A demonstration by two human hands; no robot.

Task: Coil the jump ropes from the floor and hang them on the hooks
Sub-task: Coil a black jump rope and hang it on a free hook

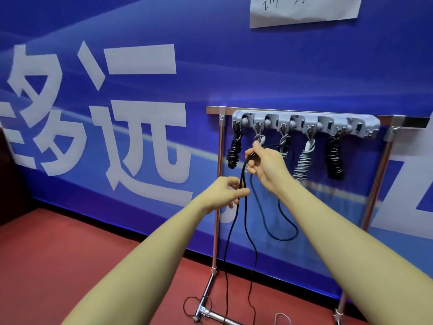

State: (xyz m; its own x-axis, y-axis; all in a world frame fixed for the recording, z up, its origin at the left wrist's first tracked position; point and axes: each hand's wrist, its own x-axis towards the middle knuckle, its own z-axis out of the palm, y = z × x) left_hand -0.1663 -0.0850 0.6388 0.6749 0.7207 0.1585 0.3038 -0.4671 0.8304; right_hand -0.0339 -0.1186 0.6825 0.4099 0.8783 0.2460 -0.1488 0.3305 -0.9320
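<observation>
Already most of the task appears done. The scene is backed by a blue wall (234,78) printed with large white characters, with a white paper sheet (304,10) fixed near the top. Below it a red floor (70,254) is spread, and a dark piece of furniture is glimpsed at the left edge.

Against the wall a metal stand (216,207) is set, and a grey hook rail (304,124) is carried across its top bar. Five coiled bundles are seen hung from it: a black coil (234,151) at the left, three grey ones in the middle, including a grey coil (304,160), and another black coil (335,158) at the right.

One black jump rope (236,231) is not yet coiled: long loops are trailed down to the floor. Its upper part is gripped in the right hand (264,165), raised just before the rail, while two strands lower down are pinched by the left hand (225,191).

A loose pale rope (283,317) is partly visible on the floor near the bottom edge, so at least that one is judged to remain as well.
</observation>
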